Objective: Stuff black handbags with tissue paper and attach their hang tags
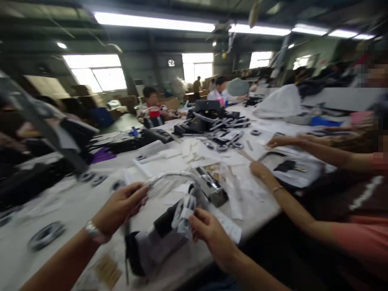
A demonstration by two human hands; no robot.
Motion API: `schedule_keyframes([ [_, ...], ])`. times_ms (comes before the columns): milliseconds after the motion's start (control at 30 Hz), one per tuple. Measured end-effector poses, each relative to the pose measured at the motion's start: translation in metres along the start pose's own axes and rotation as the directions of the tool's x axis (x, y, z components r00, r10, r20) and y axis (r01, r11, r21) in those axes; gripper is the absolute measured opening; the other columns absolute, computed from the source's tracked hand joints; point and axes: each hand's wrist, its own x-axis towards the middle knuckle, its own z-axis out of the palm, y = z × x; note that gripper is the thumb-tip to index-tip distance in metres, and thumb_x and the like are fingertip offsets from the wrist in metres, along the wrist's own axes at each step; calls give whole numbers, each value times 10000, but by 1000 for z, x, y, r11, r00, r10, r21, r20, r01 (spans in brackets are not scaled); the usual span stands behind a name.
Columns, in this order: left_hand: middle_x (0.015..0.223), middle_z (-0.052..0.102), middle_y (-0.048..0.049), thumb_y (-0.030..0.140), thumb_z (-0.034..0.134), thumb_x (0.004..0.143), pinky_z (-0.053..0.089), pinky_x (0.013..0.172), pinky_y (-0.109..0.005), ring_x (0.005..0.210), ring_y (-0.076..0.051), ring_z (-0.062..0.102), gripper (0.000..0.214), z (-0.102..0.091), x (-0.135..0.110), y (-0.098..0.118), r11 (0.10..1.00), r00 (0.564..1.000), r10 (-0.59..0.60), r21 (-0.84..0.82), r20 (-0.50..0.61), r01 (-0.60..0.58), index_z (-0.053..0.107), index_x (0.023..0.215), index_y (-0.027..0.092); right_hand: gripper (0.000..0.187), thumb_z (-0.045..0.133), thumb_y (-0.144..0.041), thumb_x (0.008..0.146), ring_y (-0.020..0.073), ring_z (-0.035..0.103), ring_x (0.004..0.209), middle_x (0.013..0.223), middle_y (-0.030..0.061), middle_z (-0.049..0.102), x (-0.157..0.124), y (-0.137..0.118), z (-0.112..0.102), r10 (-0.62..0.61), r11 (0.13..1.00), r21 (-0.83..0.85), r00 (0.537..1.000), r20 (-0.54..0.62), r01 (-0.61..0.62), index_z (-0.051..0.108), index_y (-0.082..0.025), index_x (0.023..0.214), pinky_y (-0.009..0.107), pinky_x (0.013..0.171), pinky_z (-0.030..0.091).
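A black handbag (165,221), partly covered in whitish wrapping, stands tilted on the table between my hands. Its curved handle (174,173) is wrapped in pale film and arches over the bag. The fingers of my left hand (121,208) are closed around the near-left part of that handle. Against the bag's right side is a coiled strap (184,212) wrapped in white, pinched at its right edge between the thumb and fingers of my right hand (212,234). Blur hides the finer details of the strap and bag.
A metallic box-like block (212,188) lies just beyond the bag. Wrapped coils, including one coil (47,235) at left, and loose white papers (194,151) cover the table (263,202). Close on my right, a co-worker's hands (262,169) are at another black bag (291,178).
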Motion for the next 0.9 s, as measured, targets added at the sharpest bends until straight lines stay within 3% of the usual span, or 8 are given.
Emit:
schedule_keyframes([
  [67, 613, 510, 53, 594, 680, 782, 225, 363, -143, 412, -20, 339, 456, -1, -5, 6, 998, 998, -16, -66, -56, 12, 572, 806, 152, 371, 680, -511, 842, 110, 528, 723, 842, 28, 618, 4, -3, 0, -10, 1000, -5, 999, 54, 11, 673, -158, 958, 203, 593, 409],
  [200, 608, 513, 55, 559, 685, 791, 226, 377, -137, 427, -24, 340, 417, 14, -10, 6, 988, 992, 14, -152, -126, -33, 561, 831, 162, 334, 679, -490, 850, 117, 520, 723, 816, 20, 606, 14, 0, 9, -59, 998, -33, 995, 77, 62, 673, -165, 928, 225, 631, 427],
  [333, 636, 549, 37, 591, 650, 806, 242, 370, -148, 426, -37, 362, 435, 28, -32, -1, 991, 995, -51, -124, -83, 40, 564, 848, 166, 368, 691, -510, 830, 119, 545, 718, 813, 28, 619, 21, 3, 27, -26, 1000, -8, 990, 136, 28, 674, -149, 897, 233, 646, 444],
  [467, 584, 521, 26, 698, 484, 849, 267, 369, -176, 434, -71, 395, 557, 31, -51, 8, 991, 991, -126, -53, -45, 124, 604, 834, 154, 378, 698, -505, 823, 127, 571, 761, 841, 37, 637, 25, 5, 42, 17, 998, 63, 984, 177, -29, 686, -146, 942, 224, 659, 456],
  [667, 745, 627, -4, 585, 628, 812, 438, 597, -218, 679, -132, 549, 459, 26, -53, 24, 991, 999, -37, 125, -9, 38, 695, 926, 145, 363, 696, -482, 829, 150, 595, 826, 914, 53, 655, 28, 2, 52, -50, 996, 86, 987, 151, 38, 700, -155, 987, 263, 722, 509],
  [800, 969, 712, -45, 536, 669, 787, 485, 781, -273, 887, -202, 621, 473, 21, -50, 22, 984, 999, 7, 180, -31, -2, 693, 1065, 153, 394, 710, -480, 814, 185, 631, 879, 974, 75, 674, 27, -4, 55, -55, 996, 77, 986, 159, 43, 701, -155, 1036, 321, 785, 534],
  [900, 995, 722, -53, 523, 684, 772, 490, 832, -292, 933, -218, 637, 471, 19, -47, 18, 969, 997, 58, 242, -44, -46, 683, 1072, 160, 389, 720, -479, 803, 208, 648, 917, 965, 74, 678, 28, -7, 59, -77, 995, 80, 982, 171, 64, 708, -157, 1022, 354, 830, 540],
])
